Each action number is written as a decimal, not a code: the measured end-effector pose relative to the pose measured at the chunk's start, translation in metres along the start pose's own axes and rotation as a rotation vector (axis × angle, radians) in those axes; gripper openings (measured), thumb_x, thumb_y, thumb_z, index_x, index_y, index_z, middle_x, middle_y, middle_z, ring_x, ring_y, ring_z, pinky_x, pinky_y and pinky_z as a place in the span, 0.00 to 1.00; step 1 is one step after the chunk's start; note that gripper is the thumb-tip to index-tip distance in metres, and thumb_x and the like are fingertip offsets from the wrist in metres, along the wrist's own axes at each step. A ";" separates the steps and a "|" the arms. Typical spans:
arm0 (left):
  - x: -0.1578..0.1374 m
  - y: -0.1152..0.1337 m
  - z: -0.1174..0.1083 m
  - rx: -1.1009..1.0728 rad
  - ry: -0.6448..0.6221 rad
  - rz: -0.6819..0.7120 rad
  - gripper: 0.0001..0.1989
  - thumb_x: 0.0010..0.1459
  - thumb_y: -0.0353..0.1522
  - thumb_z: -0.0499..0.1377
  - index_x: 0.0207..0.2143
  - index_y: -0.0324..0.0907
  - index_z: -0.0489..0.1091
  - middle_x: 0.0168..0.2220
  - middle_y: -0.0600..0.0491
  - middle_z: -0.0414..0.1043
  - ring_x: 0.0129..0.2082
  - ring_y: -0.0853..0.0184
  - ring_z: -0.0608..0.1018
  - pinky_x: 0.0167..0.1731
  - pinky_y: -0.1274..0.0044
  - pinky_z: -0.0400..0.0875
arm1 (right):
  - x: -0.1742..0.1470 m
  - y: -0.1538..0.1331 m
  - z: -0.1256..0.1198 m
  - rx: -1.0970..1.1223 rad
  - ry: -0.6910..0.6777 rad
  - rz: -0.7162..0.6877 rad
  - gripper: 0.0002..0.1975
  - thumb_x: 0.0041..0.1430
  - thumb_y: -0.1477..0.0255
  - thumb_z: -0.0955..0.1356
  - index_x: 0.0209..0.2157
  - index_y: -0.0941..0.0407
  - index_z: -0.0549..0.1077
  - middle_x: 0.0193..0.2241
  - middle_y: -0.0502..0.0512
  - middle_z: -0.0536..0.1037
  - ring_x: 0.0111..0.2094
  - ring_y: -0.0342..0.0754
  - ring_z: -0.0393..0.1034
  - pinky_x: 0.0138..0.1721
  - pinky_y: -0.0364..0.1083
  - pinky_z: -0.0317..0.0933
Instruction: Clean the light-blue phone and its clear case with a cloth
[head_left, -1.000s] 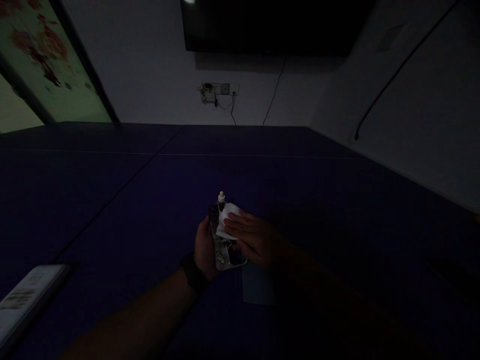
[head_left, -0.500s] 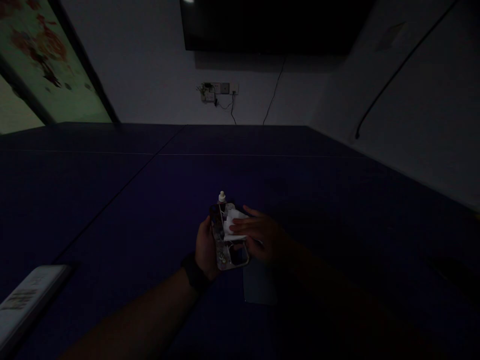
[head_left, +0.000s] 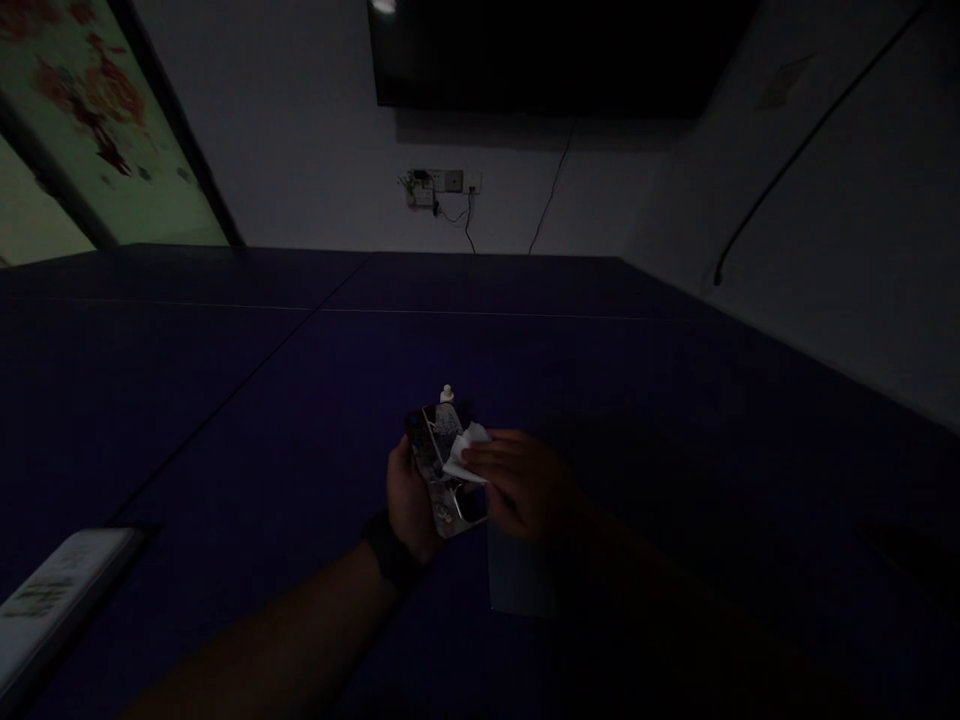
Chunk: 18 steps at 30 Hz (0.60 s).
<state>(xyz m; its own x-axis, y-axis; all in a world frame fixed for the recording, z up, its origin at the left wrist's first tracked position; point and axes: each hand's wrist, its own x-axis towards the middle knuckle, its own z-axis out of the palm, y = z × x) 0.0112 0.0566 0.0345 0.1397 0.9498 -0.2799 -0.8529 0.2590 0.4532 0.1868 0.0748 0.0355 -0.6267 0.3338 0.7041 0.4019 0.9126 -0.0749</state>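
Observation:
My left hand (head_left: 410, 497), with a dark band on its wrist, is closed around the left side of a patterned phone case (head_left: 433, 460). The case is tilted, and a large camera cutout shows at its lower end. In my right hand (head_left: 517, 480) a folded white tissue (head_left: 466, 446) is pinched and pressed against the case's patterned face. Just beyond the case's far end stands a small bottle with a white cap (head_left: 447, 394), its body mostly hidden. Below my right hand a flat, dark, phone-like slab (head_left: 520, 577) lies on the dark blue table (head_left: 300, 400).
A white box with printed lines (head_left: 56, 590) lies at the left front. On the back wall are sockets (head_left: 442, 182) with cables, under a large dark screen (head_left: 555, 60). A black cable (head_left: 810, 140) hangs along the right wall. The room is dim.
My right hand has shifted the tissue slightly, and it now looks more bunched, baring more of the case's upper face. My left hand has turned the case a little anticlockwise.

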 end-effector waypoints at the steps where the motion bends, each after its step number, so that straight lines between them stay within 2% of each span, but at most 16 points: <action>1: 0.001 0.000 0.000 -0.019 0.017 0.018 0.18 0.65 0.43 0.56 0.40 0.39 0.78 0.33 0.49 0.81 0.30 0.62 0.81 0.37 0.71 0.77 | 0.001 -0.004 0.003 0.009 -0.030 0.004 0.25 0.62 0.79 0.64 0.60 0.57 0.73 0.52 0.62 0.83 0.54 0.54 0.79 0.59 0.58 0.72; 4: 0.004 -0.002 0.000 -0.056 0.053 0.014 0.20 0.67 0.42 0.53 0.40 0.38 0.78 0.32 0.49 0.80 0.30 0.63 0.81 0.37 0.73 0.75 | 0.006 -0.013 0.008 0.038 -0.108 -0.010 0.24 0.65 0.79 0.63 0.61 0.62 0.72 0.58 0.66 0.79 0.61 0.55 0.73 0.62 0.57 0.69; 7: 0.004 -0.003 -0.003 -0.048 0.042 0.040 0.17 0.66 0.41 0.56 0.40 0.38 0.78 0.32 0.50 0.80 0.30 0.64 0.80 0.34 0.75 0.74 | 0.005 -0.009 0.005 0.143 -0.154 -0.072 0.23 0.64 0.80 0.63 0.60 0.59 0.74 0.56 0.62 0.81 0.61 0.52 0.73 0.67 0.58 0.62; 10: 0.003 -0.003 -0.004 -0.003 0.042 0.057 0.15 0.64 0.41 0.59 0.39 0.39 0.78 0.33 0.50 0.80 0.29 0.63 0.80 0.35 0.74 0.74 | 0.000 0.002 0.001 0.173 -0.103 -0.052 0.25 0.62 0.81 0.64 0.59 0.55 0.75 0.51 0.57 0.84 0.56 0.51 0.78 0.67 0.61 0.61; 13: 0.003 -0.001 -0.002 0.011 0.050 0.029 0.17 0.64 0.42 0.58 0.40 0.38 0.78 0.34 0.48 0.81 0.31 0.62 0.81 0.36 0.72 0.75 | -0.003 0.005 0.002 0.088 -0.054 -0.003 0.25 0.61 0.80 0.64 0.59 0.57 0.74 0.54 0.61 0.83 0.56 0.53 0.78 0.65 0.61 0.65; 15: 0.003 -0.001 -0.001 -0.012 0.056 0.027 0.17 0.65 0.41 0.57 0.39 0.37 0.78 0.33 0.49 0.81 0.30 0.63 0.81 0.34 0.74 0.74 | -0.002 0.002 0.004 0.091 -0.071 -0.041 0.24 0.61 0.80 0.65 0.58 0.59 0.75 0.55 0.63 0.81 0.58 0.54 0.76 0.64 0.59 0.66; 18: 0.003 -0.003 -0.002 -0.048 0.028 0.020 0.15 0.64 0.40 0.58 0.36 0.38 0.78 0.29 0.52 0.79 0.27 0.66 0.79 0.32 0.75 0.73 | -0.002 0.000 0.007 0.169 -0.067 -0.095 0.24 0.60 0.80 0.65 0.57 0.58 0.76 0.51 0.60 0.84 0.56 0.52 0.78 0.66 0.58 0.64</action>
<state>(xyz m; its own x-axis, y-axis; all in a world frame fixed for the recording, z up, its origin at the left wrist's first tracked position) 0.0130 0.0585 0.0307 0.1089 0.9493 -0.2948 -0.8785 0.2307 0.4183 0.1831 0.0756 0.0292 -0.7017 0.2540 0.6656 0.2244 0.9655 -0.1319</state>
